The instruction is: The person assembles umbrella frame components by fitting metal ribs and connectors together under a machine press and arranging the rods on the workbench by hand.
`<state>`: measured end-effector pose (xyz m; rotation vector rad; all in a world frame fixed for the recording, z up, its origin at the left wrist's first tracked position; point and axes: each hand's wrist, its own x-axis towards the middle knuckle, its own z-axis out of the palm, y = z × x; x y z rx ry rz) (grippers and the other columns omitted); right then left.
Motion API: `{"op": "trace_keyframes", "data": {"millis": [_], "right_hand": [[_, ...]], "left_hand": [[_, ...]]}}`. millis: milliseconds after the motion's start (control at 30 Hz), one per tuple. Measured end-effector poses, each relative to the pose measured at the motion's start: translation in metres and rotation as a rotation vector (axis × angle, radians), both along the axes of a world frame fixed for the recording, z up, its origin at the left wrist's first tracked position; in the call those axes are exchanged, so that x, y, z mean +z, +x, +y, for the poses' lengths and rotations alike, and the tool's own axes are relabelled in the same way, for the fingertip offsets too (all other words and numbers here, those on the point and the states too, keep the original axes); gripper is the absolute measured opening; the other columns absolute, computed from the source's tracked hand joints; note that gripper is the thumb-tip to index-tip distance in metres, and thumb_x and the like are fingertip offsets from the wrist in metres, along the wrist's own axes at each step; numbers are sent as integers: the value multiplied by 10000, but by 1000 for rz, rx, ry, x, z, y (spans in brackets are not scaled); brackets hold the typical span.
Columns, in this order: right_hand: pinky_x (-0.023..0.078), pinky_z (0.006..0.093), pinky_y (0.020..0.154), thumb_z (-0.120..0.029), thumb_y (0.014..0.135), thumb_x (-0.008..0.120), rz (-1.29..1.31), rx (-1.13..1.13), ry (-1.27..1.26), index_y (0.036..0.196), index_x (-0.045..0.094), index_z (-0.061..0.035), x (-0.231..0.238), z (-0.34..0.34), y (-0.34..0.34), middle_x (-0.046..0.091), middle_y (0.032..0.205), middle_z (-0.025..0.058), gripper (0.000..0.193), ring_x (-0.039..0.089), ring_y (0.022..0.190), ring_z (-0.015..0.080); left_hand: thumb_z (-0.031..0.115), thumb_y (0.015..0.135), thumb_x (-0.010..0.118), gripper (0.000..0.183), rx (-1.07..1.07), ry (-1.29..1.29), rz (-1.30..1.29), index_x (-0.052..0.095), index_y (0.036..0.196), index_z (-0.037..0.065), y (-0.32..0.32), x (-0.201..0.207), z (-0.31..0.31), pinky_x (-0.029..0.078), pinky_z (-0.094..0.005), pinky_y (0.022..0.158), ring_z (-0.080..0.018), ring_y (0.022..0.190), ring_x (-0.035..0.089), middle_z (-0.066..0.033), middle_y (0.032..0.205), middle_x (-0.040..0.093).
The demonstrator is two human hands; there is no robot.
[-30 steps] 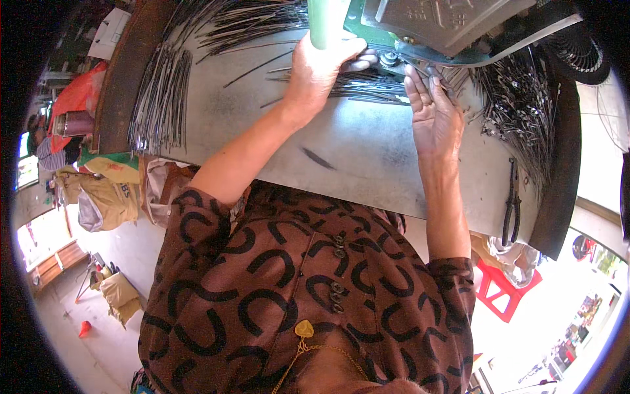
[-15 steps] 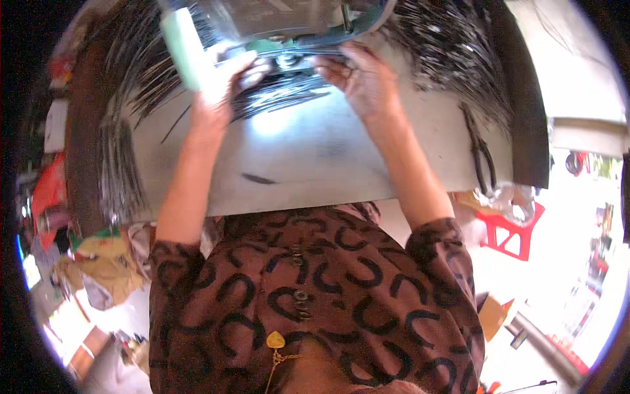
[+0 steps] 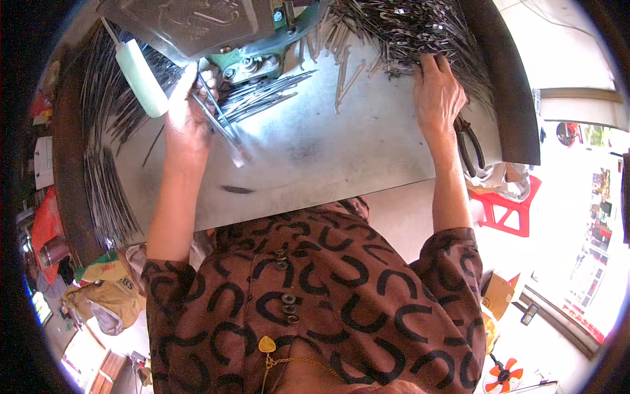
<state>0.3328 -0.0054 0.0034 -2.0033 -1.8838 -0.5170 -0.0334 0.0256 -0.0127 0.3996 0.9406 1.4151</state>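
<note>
My left hand (image 3: 189, 108) is closed round a few thin metal rods (image 3: 226, 128), whose ends slant down toward me over the metal tabletop (image 3: 308, 157). Just beyond it is the green base (image 3: 252, 64) of a machine, with bolts on it. A loose bundle of dark rods (image 3: 266, 95) lies in front of that base. At the right, my right hand (image 3: 438, 95) reaches to the edge of a heap of bent dark metal pieces (image 3: 426, 29). Its fingers are drawn together, and what is between them is hidden.
A pale green lamp or handle (image 3: 141, 79) hangs beside my left hand. More straight rods (image 3: 111, 197) lie along the left edge. Dark-handled pliers (image 3: 471, 146) rest near the right edge, above a red plastic stool (image 3: 505, 210). A dark sliver (image 3: 236, 190) lies near the front.
My right hand has left the machine and moved right to the heap. My left hand has drawn slightly left and nearer, with rods now tilted toward me. The view has shifted.
</note>
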Motion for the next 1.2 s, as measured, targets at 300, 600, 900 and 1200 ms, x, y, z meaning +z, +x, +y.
{"op": "trace_keyframes", "data": {"millis": [300, 600, 900, 1200], "right_hand": [[518, 405, 614, -106, 788, 557, -215, 111, -34, 1026, 591, -165, -12, 9, 27, 589, 962, 71, 248, 628, 844, 273], [470, 321, 483, -111, 758, 650, 124, 760, 197, 1067, 619, -178, 56, -35, -116, 620, 816, 57, 318, 585, 587, 220], [402, 263, 441, -141, 900, 593, 1213, 488, -546, 901, 614, -5, 15, 4, -181, 607, 646, 52, 138, 524, 490, 83], [312, 215, 367, -136, 912, 569, 1579, 473, -547, 926, 600, 1, 13, 13, -189, 589, 623, 43, 141, 422, 399, 59]], "left_hand": [[195, 907, 606, 159, -157, 74, 77, 580, 1009, 76, 10, 6, -13, 432, -176, 548, -58, 649, 542, 16, 794, 595], [129, 887, 613, 155, -131, 141, 120, 578, 1000, 31, 28, 2, -31, 570, -256, 706, -147, 793, 630, -58, 932, 618], [54, 795, 681, 190, -108, 234, 279, 654, 974, -3, 35, 6, -23, 500, -243, 670, -106, 755, 609, -42, 847, 644], [40, 799, 664, 166, -60, 304, 295, 658, 957, -11, 37, 14, -24, 491, -241, 673, -105, 736, 604, -52, 848, 651]]}}
